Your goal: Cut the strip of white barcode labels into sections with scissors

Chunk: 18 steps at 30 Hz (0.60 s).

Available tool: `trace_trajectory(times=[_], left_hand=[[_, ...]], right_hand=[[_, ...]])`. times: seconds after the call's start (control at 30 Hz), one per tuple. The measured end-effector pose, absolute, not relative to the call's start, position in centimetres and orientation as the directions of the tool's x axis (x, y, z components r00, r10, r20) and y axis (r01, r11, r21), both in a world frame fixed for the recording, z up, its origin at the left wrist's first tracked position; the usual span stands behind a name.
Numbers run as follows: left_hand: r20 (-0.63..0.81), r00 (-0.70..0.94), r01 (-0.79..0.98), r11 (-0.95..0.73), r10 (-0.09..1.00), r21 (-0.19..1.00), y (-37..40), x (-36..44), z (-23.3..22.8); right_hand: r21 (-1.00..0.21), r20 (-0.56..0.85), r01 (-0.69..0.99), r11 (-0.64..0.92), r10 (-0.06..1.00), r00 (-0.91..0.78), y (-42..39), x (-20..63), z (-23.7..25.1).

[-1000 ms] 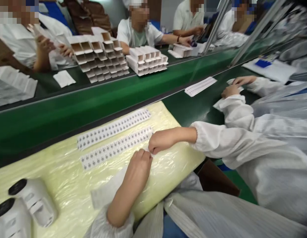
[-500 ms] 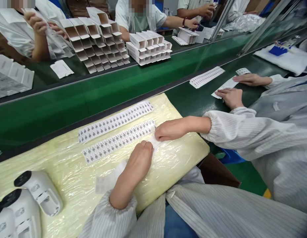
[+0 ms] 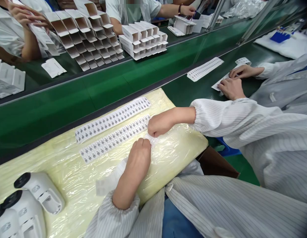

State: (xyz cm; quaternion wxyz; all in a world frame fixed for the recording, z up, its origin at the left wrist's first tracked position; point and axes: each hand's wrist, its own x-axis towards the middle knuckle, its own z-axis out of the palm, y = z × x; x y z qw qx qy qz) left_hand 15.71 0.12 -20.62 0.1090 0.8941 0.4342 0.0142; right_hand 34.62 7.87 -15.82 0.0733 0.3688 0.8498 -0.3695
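Note:
Both my hands are low over a pad wrapped in clear yellowish film (image 3: 178, 145). My left hand (image 3: 139, 157) has its fingers pinched on a whitish label strip (image 3: 108, 181), which passes under the hand and shows at its lower left. Close beside it, my right hand (image 3: 159, 124) is curled shut at the strip's other end; the fingertips are partly hidden. A printed label sheet (image 3: 113, 139) lies just beyond my hands, its right end touching or under my right hand. Parallel to it, farther away, lies a second label sheet (image 3: 111, 119).
White plastic device housings (image 3: 44, 190) with black round ends stand at lower left. Beyond a green conveyor (image 3: 94, 89) are stacked open white boxes (image 3: 91, 43) and people at work. To the right, a co-worker's hands (image 3: 232, 86) handle a strip near another label sheet (image 3: 205, 68).
The view has shifted slightly, so most things sit a little higher and farther left. My right hand moved slightly toward my left hand; both keep their pinch. The co-worker's hands drew closer together.

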Motion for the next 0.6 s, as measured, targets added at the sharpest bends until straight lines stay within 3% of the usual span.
trace_trajectory(times=[0.2, 0.47, 0.6], left_hand=[[-0.079, 0.591, 0.796, -0.565, 0.803, 0.216, -0.1, 16.0, -20.4], [-0.079, 0.610, 0.781, -0.581, 0.789, 0.228, 0.3, 15.8, -20.4], [-0.066, 0.608, 0.780, -0.581, 0.791, 0.233, 0.3, 15.6, -20.5]], right_hand=[[-0.502, -0.369, 0.588, 0.635, 0.457, -0.809, 7.7, 36.4, -15.5], [-0.512, -0.458, 0.641, 0.573, 0.449, -0.767, 9.4, 36.6, -15.1], [-0.443, -0.481, 0.655, 0.611, 0.454, -0.750, 10.2, 35.0, -14.9]])
